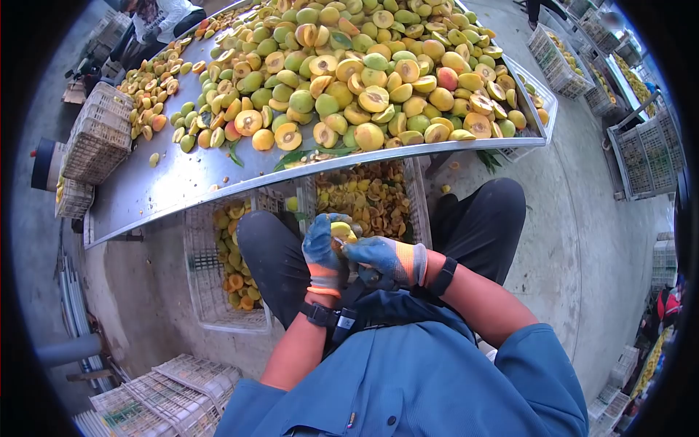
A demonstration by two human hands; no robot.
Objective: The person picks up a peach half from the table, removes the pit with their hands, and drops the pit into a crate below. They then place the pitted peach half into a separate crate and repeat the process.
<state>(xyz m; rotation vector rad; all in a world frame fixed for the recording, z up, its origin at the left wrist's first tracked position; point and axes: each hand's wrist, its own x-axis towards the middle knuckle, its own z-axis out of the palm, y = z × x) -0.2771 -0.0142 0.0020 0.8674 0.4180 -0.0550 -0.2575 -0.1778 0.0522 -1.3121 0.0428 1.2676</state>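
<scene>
Both of my hands wear blue-coated work gloves with orange and grey cuffs, close together above my lap. My left hand (325, 251) is closed around a yellow peach piece (342, 231), whose flesh shows between the fingers. Pressed up against that fruit, my right hand (387, 261) has its fingers closed on a small tool; only a bit of its metal tip (339, 242) shows, and its kind is hidden. Below the hands' far side, between my knees, stands a crate (418, 200) with cut fruit pieces (364, 200).
A metal table (175, 171) heaped with whole and halved peaches (371, 98) spans the front. Under its left part is another crate (198, 266) of fruit. Stacked crates (98, 131) stand at the table's left end, more crates (557, 62) at right. Another person (164, 18) sits far left.
</scene>
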